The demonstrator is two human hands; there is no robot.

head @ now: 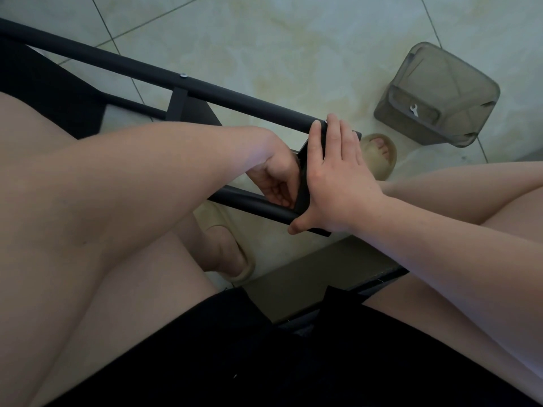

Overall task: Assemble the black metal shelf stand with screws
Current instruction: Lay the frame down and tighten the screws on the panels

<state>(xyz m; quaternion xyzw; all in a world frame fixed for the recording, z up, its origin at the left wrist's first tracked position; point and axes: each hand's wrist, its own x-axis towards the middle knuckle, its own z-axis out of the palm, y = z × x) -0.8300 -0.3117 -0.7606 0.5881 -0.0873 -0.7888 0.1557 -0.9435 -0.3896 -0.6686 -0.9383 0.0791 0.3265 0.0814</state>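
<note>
Black frame [235, 98] sits in front of the knees, one screw [183, 75] in the upper tube. Left hand [276, 177] is curled behind the end bar [304, 195], can't tell if it's pinching anything. Right hand [338, 177] lies flat, fingers [342, 136] straight, pressing the bar on. I'd line the holes up before tightening. The spanner [413, 109] is in the grey bin [458, 83].

Left hand [279, 180] curled, right hand [338, 174] flat

There are two hands: the left hand [276, 177] and the right hand [338, 177]. There are two black poles: the long pole [147, 69] and the short pole [249, 202]. There is one silver screw [183, 75], one grey bin [437, 83] and one little wrench [413, 109]. There are two tan slippers: the near slipper [235, 259] and the far slipper [388, 160].
</note>
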